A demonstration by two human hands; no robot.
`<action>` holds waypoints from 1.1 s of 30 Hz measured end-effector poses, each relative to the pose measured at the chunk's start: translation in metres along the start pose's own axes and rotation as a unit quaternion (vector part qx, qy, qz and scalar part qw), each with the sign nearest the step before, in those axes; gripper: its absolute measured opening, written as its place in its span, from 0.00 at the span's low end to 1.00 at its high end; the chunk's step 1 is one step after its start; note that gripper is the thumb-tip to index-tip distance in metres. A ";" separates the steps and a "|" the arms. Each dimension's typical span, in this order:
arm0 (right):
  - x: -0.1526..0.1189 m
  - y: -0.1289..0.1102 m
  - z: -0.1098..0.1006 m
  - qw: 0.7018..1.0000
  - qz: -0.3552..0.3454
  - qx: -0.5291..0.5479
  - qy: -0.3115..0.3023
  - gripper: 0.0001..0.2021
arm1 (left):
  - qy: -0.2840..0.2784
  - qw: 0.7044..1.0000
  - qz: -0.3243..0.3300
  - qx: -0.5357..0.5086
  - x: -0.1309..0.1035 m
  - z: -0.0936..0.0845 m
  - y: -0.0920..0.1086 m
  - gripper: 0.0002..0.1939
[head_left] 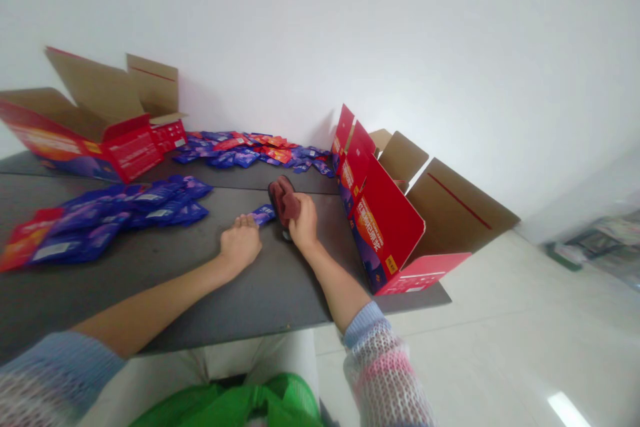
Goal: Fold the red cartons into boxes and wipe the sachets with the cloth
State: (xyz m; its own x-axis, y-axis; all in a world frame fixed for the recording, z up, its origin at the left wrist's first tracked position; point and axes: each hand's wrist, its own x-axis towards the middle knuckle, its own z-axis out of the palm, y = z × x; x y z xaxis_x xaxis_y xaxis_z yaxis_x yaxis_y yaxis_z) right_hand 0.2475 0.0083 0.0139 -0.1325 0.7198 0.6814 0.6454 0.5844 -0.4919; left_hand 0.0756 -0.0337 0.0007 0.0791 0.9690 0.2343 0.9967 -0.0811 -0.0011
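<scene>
My left hand (241, 244) is closed at the near end of a small blue sachet (264, 214) that lies on the grey table. The fingers cover part of the sachet. Its far end reaches to a folded brown cloth (284, 197), which my right hand (304, 221) grips between thumb and fingers. Under the cloth shows the dark edge of something that I cannot make out. To the left of my left hand is a pile of blue sachets (145, 203), with a red-orange one (33, 233) at its outer end.
More blue and red sachets (235, 147) lie in a long heap against the white wall. An open red carton (383, 233) stands at the right table edge, with others behind it. Open red cartons (115, 147) with raised flaps stand at the back left. The table's front edge (240, 336) is close to my lap.
</scene>
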 end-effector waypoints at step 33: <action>0.021 -0.010 -0.014 0.934 0.077 -0.231 -0.261 0.13 | -0.095 0.968 0.183 -0.145 0.036 0.004 -0.093 0.33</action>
State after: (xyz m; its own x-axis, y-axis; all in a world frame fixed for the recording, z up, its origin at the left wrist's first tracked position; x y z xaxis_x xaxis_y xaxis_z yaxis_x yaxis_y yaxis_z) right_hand 0.2486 0.0120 0.0408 -0.2831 0.9368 0.2057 0.9265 0.3225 -0.1940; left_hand -0.0141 0.0100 0.0056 0.4553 0.8861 0.0867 0.8567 -0.4625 0.2284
